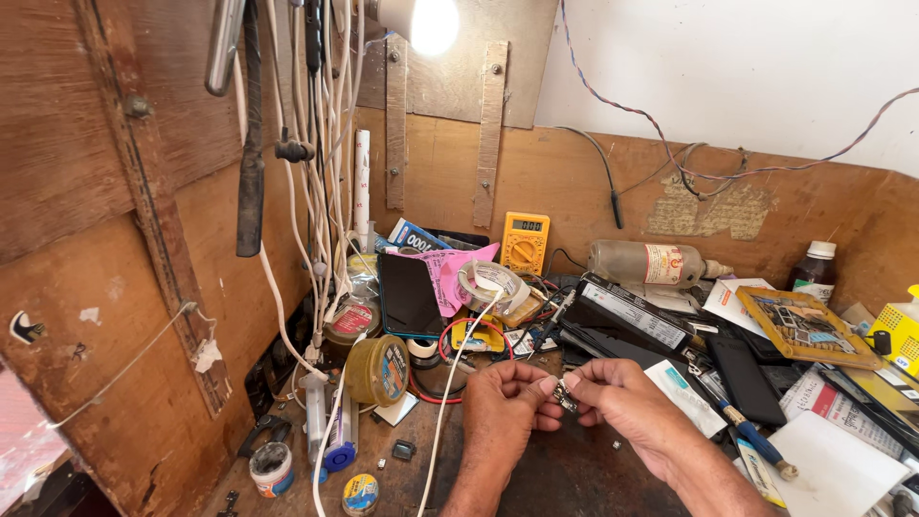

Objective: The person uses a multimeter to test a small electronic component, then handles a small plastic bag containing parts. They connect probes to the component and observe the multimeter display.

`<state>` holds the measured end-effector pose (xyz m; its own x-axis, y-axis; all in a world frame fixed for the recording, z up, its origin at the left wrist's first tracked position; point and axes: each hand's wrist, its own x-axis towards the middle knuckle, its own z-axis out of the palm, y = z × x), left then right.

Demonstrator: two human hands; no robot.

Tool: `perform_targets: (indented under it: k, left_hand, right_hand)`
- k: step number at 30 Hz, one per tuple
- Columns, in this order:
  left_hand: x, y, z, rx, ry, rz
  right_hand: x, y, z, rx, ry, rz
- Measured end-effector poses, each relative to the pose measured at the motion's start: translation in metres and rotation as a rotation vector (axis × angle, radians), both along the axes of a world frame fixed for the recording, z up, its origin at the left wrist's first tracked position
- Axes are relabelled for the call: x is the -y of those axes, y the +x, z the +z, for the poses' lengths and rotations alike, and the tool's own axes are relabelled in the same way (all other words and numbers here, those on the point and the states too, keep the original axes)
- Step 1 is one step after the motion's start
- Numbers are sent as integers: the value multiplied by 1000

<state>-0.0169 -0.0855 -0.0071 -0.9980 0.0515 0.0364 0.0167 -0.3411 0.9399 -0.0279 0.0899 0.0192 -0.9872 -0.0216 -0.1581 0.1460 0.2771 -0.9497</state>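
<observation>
Both hands sit lowest in frame over the dark worktop point(565, 479). Left hand point(503, 402) has fingers point(536, 388) closed, pinching one end of a small metal part point(565, 396); right hand point(627, 397) pinches the other end, so the part hangs between the two fingertips just above the worktop. Risks, left to right: white cables point(316, 191) hang down the wooden wall, and one white cable point(450, 402) runs right beside the left wrist, so a wrist shift could snag it and pull on the tape roll point(490, 283) it leads up to. Solder-paste tin point(378, 369) stands on edge near the left forearm and could likely roll if bumped. The part is tiny, held only by fingertip pinch; a slip probably drops it among loose bits on the worktop, hard to find again. Right of the hands, a blue-handled tool point(747, 436) and black phone point(742, 378) lie near the right forearm; an elbow sweep could knock them. What the part is exactly, too small to tell.
</observation>
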Motion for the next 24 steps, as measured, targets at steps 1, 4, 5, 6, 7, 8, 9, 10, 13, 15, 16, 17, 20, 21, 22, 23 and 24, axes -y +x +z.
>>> perform_targets:
  k: [1,4,5,6,7,8,9,10,13,15,16,17,20,21,22,23,24]
  left_hand:
    - [0,0,1,8,-2,-1]
    - [1,1,1,12,-1,-6]
    - [1,0,1,10,1,-8]
    - [1,0,1,9,1,-10]
    - [0,0,1,9,0,-11]
    - [0,-1,0,10,0,-12]
    - [0,-1,0,9,6,-12]
    - [0,-1,-1,8,13,-12]
    - [0,-2,-2,1,38,-19]
    - [0,-3,-2,2,57,-23]
    - [0,-3,-2,7,66,-26]
    - [1,-2,-2,12,75,-28]
    - [1,0,-1,-5,83,-51]
    - [2,1,0,0,77,-47]
    - [2,1,1,2,72,-45]
    - [2,1,2,3,66,-44]
    - [2,1,4,15,77,-44]
  right_hand:
    - [-1,-1,0,22,-33,8]
    - [-6,-3,-2,71,-106,28]
    - [-7,-4,-3,75,-112,33]
    - [-7,-4,-4,80,-118,37]
    - [-8,-4,-4,83,-108,30]
    - [-8,-4,-4,87,-98,22]
    - [-7,-4,-3,88,-87,13]
    - [-7,-3,-3,83,-70,4]
    - [-3,-1,-1,60,-8,-21]
    - [-1,1,-1,36,47,-28]
    - [0,1,0,31,49,-33]
    - [1,2,-1,26,51,-39]
    - [1,3,0,15,50,-58]
    - [0,3,-1,12,49,-67]
    - [0,3,-1,-11,42,-68]
    - [0,4,-1,-34,34,-69]
    - [1,5,-2,-57,27,-68]
